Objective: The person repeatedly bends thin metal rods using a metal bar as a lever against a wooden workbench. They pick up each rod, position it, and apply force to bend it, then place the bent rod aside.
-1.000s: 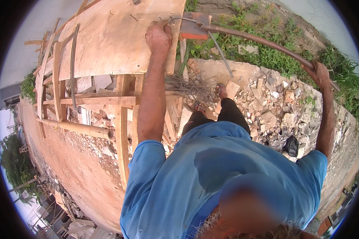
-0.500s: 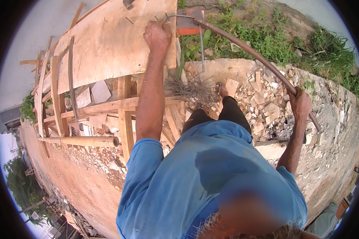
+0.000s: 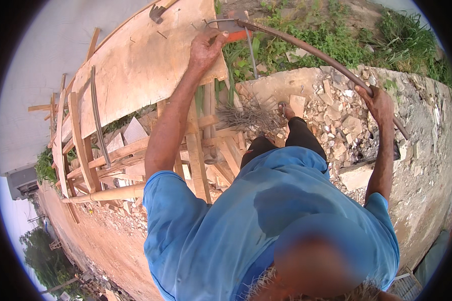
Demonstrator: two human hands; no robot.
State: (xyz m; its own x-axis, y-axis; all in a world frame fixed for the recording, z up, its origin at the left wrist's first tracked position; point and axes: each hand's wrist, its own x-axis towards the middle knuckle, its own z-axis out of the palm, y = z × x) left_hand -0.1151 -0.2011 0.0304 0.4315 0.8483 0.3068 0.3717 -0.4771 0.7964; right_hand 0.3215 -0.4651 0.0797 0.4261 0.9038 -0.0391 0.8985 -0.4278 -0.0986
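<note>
A long brown pipe (image 3: 314,51) slants from the board's right edge toward me, with my right hand (image 3: 379,104) closed around its lower part. At the pipe's far end is a bent thin metal rod (image 3: 251,52); one part runs left toward nails on a plywood board (image 3: 135,62), another hangs down. My left hand (image 3: 206,51) is at the board's right edge, just below the rod. Its fingers are curled and the thumb lies against them; what they hold, if anything, is hidden. An orange strip (image 3: 237,36) shows beside the thumb.
A hammer (image 3: 157,14) lies on the board's far part. Upright nails (image 3: 161,34) stick out of it. Rough timber framing (image 3: 198,160) supports the board. Broken rubble (image 3: 339,120) and a tangle of thin grey pieces (image 3: 248,114) cover ground near my feet. Weeds (image 3: 336,50) grow beyond.
My left hand has turned, its thumb now showing toward the right. My right hand has shifted slightly upward in view, still around the pipe. The view has moved, bringing the whole hammer into sight.
</note>
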